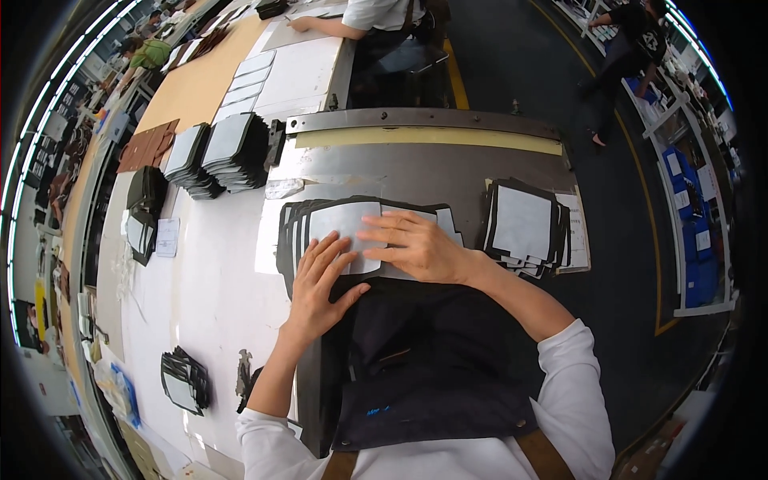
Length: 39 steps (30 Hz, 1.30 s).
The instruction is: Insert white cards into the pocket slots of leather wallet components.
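Overlapping dark-edged panels with pale grey faces (326, 218) lie in a row in front of me, across the near edge of a metal work plate. My left hand (324, 282) rests on the lower part of these panels, its fingers spread and the thumb out to the right. Reaching in from the right, my right hand (418, 246) lies over the middle of the row with its fingers stretched out to the left. The fingertips of the two hands are close together. Neither hand is closed around anything. A stack of similar panels (522, 220) sits to the right of my right hand.
A metal bar (424, 120) crosses the plate's far edge. Further panel stacks (234, 148) stand at the far left, beside brown pieces (148, 146). A smaller stack (185, 380) lies near left. One person (376, 18) works beyond the bar; another (636, 44) is in the right aisle.
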Each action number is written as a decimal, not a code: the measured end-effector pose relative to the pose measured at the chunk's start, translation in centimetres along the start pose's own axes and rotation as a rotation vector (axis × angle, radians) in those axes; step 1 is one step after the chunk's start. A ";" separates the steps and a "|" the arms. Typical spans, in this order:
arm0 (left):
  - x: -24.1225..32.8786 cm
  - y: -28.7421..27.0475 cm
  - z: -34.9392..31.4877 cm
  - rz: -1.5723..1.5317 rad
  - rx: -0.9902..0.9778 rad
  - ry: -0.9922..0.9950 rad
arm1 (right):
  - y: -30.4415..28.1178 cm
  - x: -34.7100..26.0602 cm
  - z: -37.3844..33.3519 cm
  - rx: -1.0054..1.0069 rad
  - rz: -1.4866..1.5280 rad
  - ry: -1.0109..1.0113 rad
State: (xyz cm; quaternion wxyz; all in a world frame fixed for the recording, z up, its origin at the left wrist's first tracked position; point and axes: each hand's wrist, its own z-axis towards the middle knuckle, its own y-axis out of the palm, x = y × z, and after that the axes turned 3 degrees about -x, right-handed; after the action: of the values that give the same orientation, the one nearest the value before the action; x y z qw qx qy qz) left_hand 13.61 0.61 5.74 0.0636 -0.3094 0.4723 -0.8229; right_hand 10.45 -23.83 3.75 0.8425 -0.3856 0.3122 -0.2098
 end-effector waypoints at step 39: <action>-4.4 10.9 18.2 0.301 -0.180 0.315 | -4.1 11.8 -5.3 -0.035 -0.585 0.561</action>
State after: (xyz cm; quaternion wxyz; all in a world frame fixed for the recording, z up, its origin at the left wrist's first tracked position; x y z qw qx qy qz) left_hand 25.46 -17.00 1.46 0.0833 -0.1076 0.5885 -0.7970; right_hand 14.84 -36.10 -0.03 0.6227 -0.4003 0.4107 -0.5323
